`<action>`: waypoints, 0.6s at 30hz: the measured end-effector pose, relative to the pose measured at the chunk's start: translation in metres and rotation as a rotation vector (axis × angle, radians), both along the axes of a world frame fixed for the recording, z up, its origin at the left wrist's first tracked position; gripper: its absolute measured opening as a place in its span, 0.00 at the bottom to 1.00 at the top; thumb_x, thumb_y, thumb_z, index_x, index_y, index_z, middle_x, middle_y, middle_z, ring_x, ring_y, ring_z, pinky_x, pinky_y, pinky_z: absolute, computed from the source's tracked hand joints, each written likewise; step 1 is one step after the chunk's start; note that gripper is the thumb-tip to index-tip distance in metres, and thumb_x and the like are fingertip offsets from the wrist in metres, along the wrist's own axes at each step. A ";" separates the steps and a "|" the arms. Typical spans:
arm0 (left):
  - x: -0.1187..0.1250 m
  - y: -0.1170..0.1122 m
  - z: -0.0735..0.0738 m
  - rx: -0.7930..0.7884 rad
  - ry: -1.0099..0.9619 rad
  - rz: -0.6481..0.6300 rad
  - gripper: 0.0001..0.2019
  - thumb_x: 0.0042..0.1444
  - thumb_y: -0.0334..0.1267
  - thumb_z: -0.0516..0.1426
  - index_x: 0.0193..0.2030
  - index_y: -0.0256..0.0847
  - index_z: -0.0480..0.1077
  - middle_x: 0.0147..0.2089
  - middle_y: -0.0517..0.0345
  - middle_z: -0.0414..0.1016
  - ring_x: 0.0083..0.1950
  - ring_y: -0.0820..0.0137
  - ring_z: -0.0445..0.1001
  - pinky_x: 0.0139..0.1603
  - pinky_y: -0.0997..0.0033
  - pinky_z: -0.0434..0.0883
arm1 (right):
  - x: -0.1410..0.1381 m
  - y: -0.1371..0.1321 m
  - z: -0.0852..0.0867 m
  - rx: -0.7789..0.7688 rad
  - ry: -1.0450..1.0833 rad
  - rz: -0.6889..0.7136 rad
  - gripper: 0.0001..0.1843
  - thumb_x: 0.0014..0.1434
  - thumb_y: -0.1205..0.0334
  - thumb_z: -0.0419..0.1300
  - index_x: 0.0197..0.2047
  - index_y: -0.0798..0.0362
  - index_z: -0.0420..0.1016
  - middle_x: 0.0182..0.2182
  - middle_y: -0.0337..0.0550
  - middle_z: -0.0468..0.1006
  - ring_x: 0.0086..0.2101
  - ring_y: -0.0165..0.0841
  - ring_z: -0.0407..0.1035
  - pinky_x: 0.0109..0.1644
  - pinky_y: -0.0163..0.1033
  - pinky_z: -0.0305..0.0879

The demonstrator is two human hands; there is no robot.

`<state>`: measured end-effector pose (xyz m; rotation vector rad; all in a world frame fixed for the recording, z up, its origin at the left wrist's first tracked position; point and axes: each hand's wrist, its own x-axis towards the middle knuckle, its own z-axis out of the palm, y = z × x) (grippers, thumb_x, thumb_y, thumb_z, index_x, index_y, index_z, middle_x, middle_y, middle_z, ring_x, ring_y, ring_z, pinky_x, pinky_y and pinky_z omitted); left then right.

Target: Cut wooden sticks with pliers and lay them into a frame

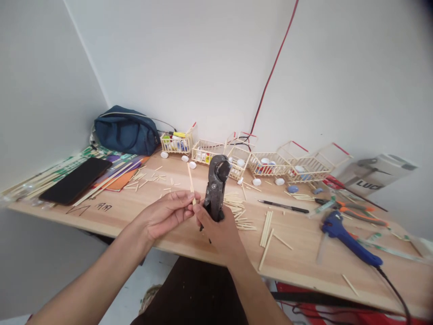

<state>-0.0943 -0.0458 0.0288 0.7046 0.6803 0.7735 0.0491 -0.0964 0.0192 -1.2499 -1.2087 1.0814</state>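
My left hand (166, 214) pinches a thin wooden stick (191, 180) that points up and away over the wooden table (135, 212). My right hand (218, 230) is wrapped round the handles of black cutting pliers (216, 185), whose head points upward right beside the stick. Both hands meet above the table's near edge. Loose cut sticks (240, 212) lie scattered just beyond the hands.
A row of small stick-built carts (243, 160) stands along the back wall, with a blue pouch (126, 131) at the left. A black phone (76, 180) lies far left. A blue glue gun (350, 241), a pen (284, 206) and orange-handled tools (358, 212) lie at the right.
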 end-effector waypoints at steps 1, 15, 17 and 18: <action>0.000 0.003 0.001 -0.008 0.003 0.003 0.10 0.40 0.33 0.71 0.31 0.34 0.79 0.28 0.55 0.73 0.27 0.80 0.68 0.29 0.84 0.68 | 0.000 0.004 0.000 -0.012 0.001 -0.004 0.17 0.50 0.48 0.61 0.22 0.52 0.66 0.17 0.35 0.67 0.21 0.27 0.60 0.27 0.34 0.61; 0.019 0.034 -0.008 -0.017 0.052 0.027 0.12 0.43 0.38 0.70 0.32 0.32 0.78 0.27 0.57 0.74 0.27 0.79 0.70 0.31 0.83 0.69 | 0.001 0.029 -0.017 -0.088 0.170 -0.134 0.17 0.53 0.47 0.62 0.31 0.55 0.76 0.23 0.40 0.73 0.24 0.28 0.63 0.29 0.33 0.62; 0.021 0.034 -0.014 0.023 0.057 0.032 0.11 0.46 0.40 0.69 0.33 0.34 0.79 0.28 0.55 0.75 0.28 0.77 0.71 0.31 0.81 0.69 | 0.001 0.029 -0.020 -0.136 0.172 -0.169 0.18 0.52 0.47 0.62 0.32 0.55 0.76 0.24 0.40 0.73 0.24 0.28 0.63 0.29 0.33 0.62; 0.021 0.033 -0.016 0.056 0.069 0.040 0.11 0.47 0.40 0.68 0.33 0.35 0.79 0.29 0.55 0.76 0.28 0.77 0.70 0.31 0.81 0.69 | 0.001 0.029 -0.022 -0.161 0.169 -0.180 0.18 0.53 0.46 0.62 0.31 0.55 0.75 0.24 0.40 0.73 0.24 0.28 0.63 0.29 0.33 0.62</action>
